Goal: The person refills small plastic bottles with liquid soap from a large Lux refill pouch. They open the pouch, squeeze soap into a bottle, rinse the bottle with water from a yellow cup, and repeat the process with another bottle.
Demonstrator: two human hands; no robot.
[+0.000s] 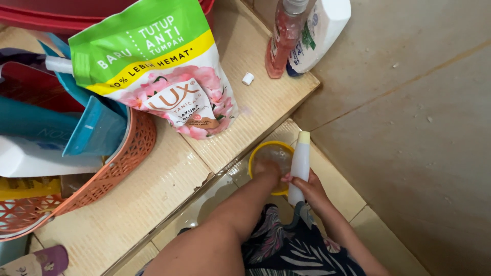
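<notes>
Fingers of right hand (308, 186) clamp white bottle (299, 166) beside yellow bowl (258, 153), left hand (267, 168) inside, grip unclear.

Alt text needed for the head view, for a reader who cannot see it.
A person's left hand reaches into a yellow bowl on a tiled floor while the right hand grips an upright white bottle. A refill pouch leans on an orange basket nearby.

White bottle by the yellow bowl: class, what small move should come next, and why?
Probably tilt the white bottle toward the yellow bowl. The right hand holds it upright beside the bowl, while the left hand rests inside the bowl on the floor.
</notes>
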